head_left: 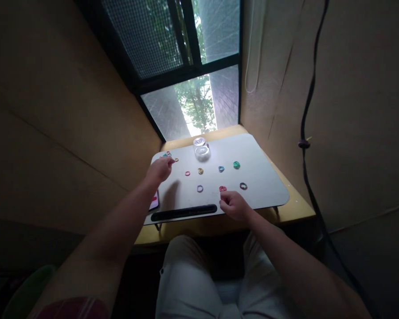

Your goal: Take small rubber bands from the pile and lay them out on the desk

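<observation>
My left hand [161,169] is closed over the far left of the white lap table [252,150], beside a small yellow ring [176,160] and some mixed coloured rings [168,154]; what its fingers hold is too small to name. My right hand [234,205] is closed near the front edge, just below a red ring bunch [222,188]. Its fingertips hide anything between them. Across the tabletop lie a pink ring [187,173], a gold bunch [200,171], a purple ring [200,188], a blue bunch [221,169], a green bunch [236,165] and a dark multicoloured ring [243,186].
Two clear round containers [202,153] stand at the back near the window. A black slot strip [184,213] runs along the front edge. Part of a phone [154,200] shows under my left forearm. A dark cord [307,106] hangs at the right.
</observation>
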`<state>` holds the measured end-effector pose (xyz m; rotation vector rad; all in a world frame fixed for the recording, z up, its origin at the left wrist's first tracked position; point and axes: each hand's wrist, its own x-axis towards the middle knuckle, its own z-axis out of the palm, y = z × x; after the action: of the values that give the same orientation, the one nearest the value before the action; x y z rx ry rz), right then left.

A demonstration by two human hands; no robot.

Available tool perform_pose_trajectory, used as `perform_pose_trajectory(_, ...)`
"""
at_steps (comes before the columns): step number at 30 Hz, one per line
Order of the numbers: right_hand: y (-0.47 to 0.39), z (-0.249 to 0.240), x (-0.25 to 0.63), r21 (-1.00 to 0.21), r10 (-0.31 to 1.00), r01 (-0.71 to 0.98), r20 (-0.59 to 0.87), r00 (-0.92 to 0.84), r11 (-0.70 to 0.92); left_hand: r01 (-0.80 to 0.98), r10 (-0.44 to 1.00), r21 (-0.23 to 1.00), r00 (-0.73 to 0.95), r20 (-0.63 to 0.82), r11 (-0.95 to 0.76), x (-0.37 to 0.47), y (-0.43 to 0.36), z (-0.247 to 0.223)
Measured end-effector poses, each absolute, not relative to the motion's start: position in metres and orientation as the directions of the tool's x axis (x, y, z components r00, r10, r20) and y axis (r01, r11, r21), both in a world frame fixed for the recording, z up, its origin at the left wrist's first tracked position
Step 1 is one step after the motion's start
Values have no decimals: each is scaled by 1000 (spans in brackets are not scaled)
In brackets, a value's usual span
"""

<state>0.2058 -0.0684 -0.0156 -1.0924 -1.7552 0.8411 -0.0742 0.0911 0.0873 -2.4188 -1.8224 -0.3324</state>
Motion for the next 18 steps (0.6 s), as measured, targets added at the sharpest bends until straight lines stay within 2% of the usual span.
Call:
perform_pose_trajectory(3, -69, -15, 205, -862, 919, 332, 318, -232, 383, 993, 982, 97, 45, 184, -64, -120, 97, 94)
perform_pose_trajectory(6, -69, -14, 204, -857, 921, 348, 318, -225, 380, 995, 994, 99, -34, 104, 24, -150, 99, 93)
perform_pose_trajectory(10, -68, -14, 203, -857, 923, 356, 302, -238, 372, 998, 999, 56, 13, 35, -15, -158, 100, 79)
perform_pose_trajectory(15, -68, -14, 202, -850, 926, 378, 297, -232, 367, 986, 985, -7, 165, 49, -165, -142, 103, 63)
perform_pose_trajectory(18, -69, -13, 201, -849, 930, 388, 290, -227, 359, 982, 981, -2, 188, 48, -188, -130, 105, 57)
